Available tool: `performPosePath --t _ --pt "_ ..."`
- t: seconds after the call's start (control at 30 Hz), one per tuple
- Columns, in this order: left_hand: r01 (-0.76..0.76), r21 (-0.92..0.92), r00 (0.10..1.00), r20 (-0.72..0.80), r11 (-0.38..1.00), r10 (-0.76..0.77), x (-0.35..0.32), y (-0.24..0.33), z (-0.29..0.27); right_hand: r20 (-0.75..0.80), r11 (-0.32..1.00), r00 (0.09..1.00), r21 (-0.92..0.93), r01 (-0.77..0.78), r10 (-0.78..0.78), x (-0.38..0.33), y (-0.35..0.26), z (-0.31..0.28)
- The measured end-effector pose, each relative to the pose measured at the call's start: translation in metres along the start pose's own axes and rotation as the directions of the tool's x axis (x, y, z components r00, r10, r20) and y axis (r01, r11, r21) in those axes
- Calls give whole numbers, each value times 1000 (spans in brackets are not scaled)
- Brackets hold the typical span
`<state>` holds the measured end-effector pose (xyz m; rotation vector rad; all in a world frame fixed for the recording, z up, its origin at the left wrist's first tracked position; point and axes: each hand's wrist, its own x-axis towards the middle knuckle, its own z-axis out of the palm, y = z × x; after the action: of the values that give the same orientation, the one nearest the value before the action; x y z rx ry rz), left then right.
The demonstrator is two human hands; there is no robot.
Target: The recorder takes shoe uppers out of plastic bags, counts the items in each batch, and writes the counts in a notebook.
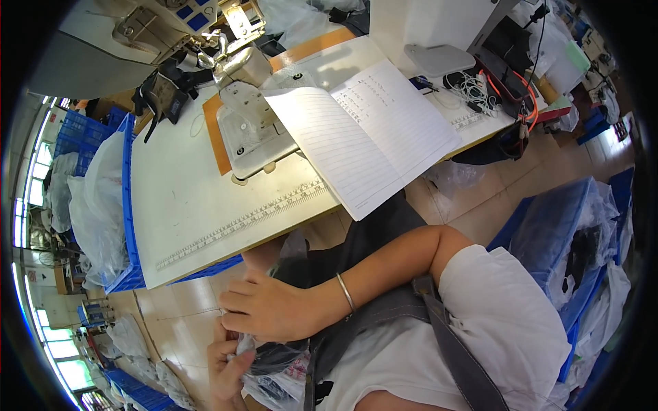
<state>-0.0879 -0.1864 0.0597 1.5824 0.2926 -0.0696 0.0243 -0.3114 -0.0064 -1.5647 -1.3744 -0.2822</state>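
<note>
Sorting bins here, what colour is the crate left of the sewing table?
Blue crate, clearest in the head view.

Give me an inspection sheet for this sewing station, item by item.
Surface: white table with a printed ruler strip along its front edge.
Job's things: crumpled plastic bag with dark fabric in the lap.
Clutter: open lined notebook overhanging the table edge.
Hands: right hand lies over the bag; left hand grips it from below.
Cables: white and orange cords bundled at the far right corner.
Surroundings: sewing machine, blue crates, plastic-wrapped bundles on the floor.
</note>
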Motion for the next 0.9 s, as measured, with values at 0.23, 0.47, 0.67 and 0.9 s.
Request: performPosePath --t 0.23,0.47,0.67,0.9 --pt "46 -569 994 -58 821 -95 -6 -11 -17 -101 980 991 171 104 -87 2 -4 -1" --pt "-133 307 986 134 942 96 6 23 -21 -93 957 959 84 276 -268 5 -6 -20" --pt "-410 780 912 349 473 215 0 44 -27 21 924 937 173 341 -349 29 -14 -44" --pt "-454 852 883 391 260 261 -12 65 -42 105 941 937 103 323 -333 38 -14 -59"
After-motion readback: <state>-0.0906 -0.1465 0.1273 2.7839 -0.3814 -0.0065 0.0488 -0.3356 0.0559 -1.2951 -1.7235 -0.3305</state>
